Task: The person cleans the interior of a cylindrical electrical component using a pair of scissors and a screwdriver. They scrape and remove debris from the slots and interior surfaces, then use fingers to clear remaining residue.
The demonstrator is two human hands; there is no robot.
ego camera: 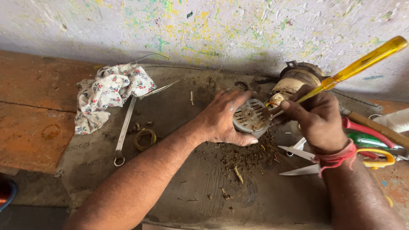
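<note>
My left hand (225, 117) grips a small round grey metal motor part (250, 116) with slots in its face, holding it on a worn grey mat (179, 179). My right hand (317, 119) holds a screwdriver with a clear yellow handle (362, 64); its thin shaft points down-left into the edge of the motor part, where coloured wires show. A red thread band is tied around my right wrist. Just behind the hands lies a larger motor body (298, 79) with a tan winding, close to the wall.
Brown debris (249, 155) lies scattered under the motor part. Open scissors (298, 161) and red- and green-handled pliers (366, 136) sit at right, with a wooden handle (375, 125). A long spanner (124, 130), a tape ring (145, 138) and a floral cloth (108, 91) lie at left.
</note>
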